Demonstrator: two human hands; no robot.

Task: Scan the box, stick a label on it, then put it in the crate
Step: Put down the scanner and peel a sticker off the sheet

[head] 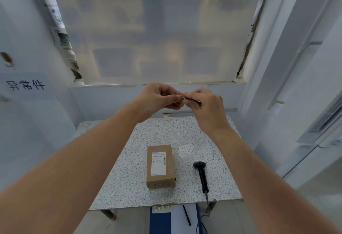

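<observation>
A brown cardboard box (160, 167) with a white shipping label on top lies on the speckled table (129, 169). To its right rests a black handheld scanner (201, 175), with its cable hanging over the table's front edge. Two small white label sheets (186, 150) lie behind the scanner. Both hands are raised well above the table. My left hand (159, 98) and my right hand (201, 104) pinch a small white label (183, 95) between their fingertips. No crate is in view.
A frosted window (157, 37) with newspaper taped around it fills the wall behind the table. Below the table's front edge lies a blue clipboard (159, 220) with white paper and a black pen (187, 215). White walls stand close at left and right.
</observation>
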